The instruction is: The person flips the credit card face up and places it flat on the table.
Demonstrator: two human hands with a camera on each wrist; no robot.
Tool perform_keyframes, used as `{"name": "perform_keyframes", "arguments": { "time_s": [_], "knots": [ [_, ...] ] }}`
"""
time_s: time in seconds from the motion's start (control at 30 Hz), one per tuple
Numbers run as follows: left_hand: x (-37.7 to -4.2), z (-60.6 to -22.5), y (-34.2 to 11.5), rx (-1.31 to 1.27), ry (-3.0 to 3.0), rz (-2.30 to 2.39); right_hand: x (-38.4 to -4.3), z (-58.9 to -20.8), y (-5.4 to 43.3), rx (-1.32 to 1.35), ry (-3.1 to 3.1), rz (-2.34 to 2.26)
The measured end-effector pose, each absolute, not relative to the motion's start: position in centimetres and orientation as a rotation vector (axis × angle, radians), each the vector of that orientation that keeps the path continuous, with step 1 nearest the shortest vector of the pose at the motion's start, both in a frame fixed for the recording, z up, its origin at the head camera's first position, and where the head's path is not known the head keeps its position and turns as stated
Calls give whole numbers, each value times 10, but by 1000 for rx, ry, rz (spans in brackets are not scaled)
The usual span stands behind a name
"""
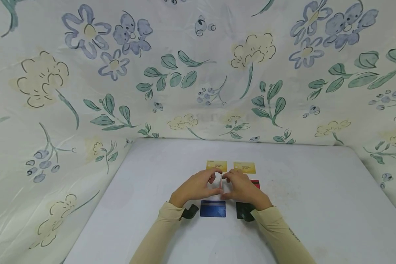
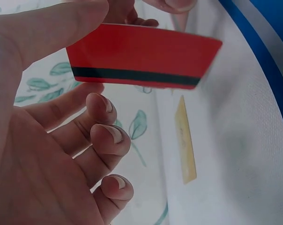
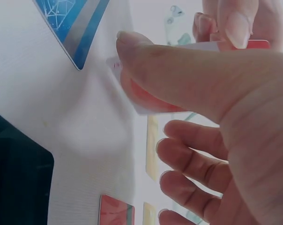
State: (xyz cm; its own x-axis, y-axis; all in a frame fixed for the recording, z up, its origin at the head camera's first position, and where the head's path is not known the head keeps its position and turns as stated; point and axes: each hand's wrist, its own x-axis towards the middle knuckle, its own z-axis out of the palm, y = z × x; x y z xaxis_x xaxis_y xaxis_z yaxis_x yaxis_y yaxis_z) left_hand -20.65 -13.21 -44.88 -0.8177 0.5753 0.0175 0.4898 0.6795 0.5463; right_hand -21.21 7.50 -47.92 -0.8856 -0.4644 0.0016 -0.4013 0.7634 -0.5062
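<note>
Between my two hands a red card (image 2: 141,55) with a black stripe stands on edge. My left hand (image 1: 197,186) pinches it with the thumb and a fingertip; the other fingers curl loosely below. At its other side my right hand (image 1: 242,187) grips it too, the thumb lying along a red-and-white face (image 3: 153,101). A blue card (image 1: 212,209) lies just in front of the hands. Under the right wrist is a dark green card (image 1: 240,211), partly covered. Another red card (image 1: 256,183) is mostly hidden behind the right hand.
Two yellow cards, a left one (image 1: 216,165) and a right one (image 1: 247,168), lie side by side beyond the hands on the white table (image 1: 145,176). A flower-patterned cloth (image 1: 198,95) hangs behind the table and along its sides.
</note>
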Motion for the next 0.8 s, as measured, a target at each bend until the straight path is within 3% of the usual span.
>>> {"name": "perform_keyframes", "arguments": {
  "time_s": [0.8],
  "knots": [
    [-203, -441, -131, 840, 2719, 853, -211, -484, 71, -673, 2847, -745]
  ]
}}
